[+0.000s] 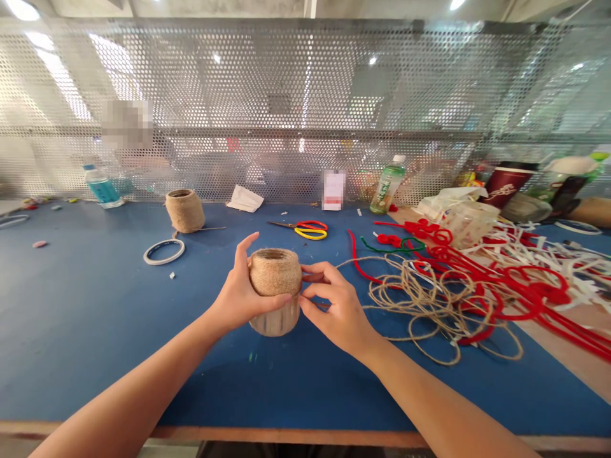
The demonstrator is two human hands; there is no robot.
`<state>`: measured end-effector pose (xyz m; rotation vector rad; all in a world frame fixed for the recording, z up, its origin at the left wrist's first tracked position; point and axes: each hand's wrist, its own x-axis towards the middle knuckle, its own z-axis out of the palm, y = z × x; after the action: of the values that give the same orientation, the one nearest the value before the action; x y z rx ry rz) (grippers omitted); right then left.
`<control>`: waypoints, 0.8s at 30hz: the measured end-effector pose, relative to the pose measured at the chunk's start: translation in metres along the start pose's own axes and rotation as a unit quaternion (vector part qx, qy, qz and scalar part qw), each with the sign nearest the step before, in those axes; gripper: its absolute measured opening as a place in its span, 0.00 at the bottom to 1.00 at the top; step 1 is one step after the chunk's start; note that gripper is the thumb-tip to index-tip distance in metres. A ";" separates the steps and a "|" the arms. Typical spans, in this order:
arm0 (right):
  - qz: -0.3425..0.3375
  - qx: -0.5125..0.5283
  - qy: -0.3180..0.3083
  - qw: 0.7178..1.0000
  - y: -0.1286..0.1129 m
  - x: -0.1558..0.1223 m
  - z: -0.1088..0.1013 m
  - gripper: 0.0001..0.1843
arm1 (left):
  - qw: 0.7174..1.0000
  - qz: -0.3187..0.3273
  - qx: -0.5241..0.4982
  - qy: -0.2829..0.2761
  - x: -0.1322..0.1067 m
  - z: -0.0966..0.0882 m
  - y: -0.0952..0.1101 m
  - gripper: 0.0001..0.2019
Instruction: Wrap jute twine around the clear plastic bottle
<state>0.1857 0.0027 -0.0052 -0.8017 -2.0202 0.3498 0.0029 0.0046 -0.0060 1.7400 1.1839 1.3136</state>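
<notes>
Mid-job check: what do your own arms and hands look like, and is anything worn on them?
The left hand and right hand are ungloved, with no rings showing. The left forearm and right forearm are bare as far as visible: no sleeves, watch, bracelet or cables.

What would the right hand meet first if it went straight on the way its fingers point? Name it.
The partly twine-wrapped jar: the right hand points its fingers at the jar's side, with the fingertips at or very near it; exact contact is hard to judge here.
</notes>
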 end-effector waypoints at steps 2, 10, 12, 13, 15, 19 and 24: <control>-0.014 -0.002 0.005 1.000 0.002 0.000 0.001 0.08 | 1.000 -0.005 0.001 -0.003 0.000 0.000 0.002 0.50; -0.026 -0.013 0.013 0.999 0.003 0.000 0.002 0.08 | 1.000 -0.007 0.014 -0.003 -0.001 0.000 0.004 0.50; -0.019 -0.012 0.013 1.000 0.003 0.000 0.002 0.08 | 1.000 -0.006 0.013 -0.005 -0.002 0.001 0.003 0.50; -0.013 -0.011 0.012 1.000 0.003 0.000 0.002 0.08 | 1.000 -0.004 0.010 -0.004 -0.002 0.001 0.003 0.50; 0.004 -0.006 0.008 1.000 0.003 0.001 0.001 0.08 | 1.000 0.002 0.002 -0.001 -0.001 0.001 0.002 0.50; 0.063 0.035 -0.026 0.997 0.007 0.001 -0.001 0.08 | 1.000 0.020 -0.016 0.010 -0.001 0.002 0.000 0.51; 0.073 0.091 -0.056 0.992 0.010 0.001 -0.001 0.08 | 0.999 0.028 -0.040 0.014 -0.002 0.005 -0.002 0.55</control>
<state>0.1902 0.0107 -0.0088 -0.8328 -2.0035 0.6656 0.0068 0.0038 -0.0096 1.7146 1.0889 1.4034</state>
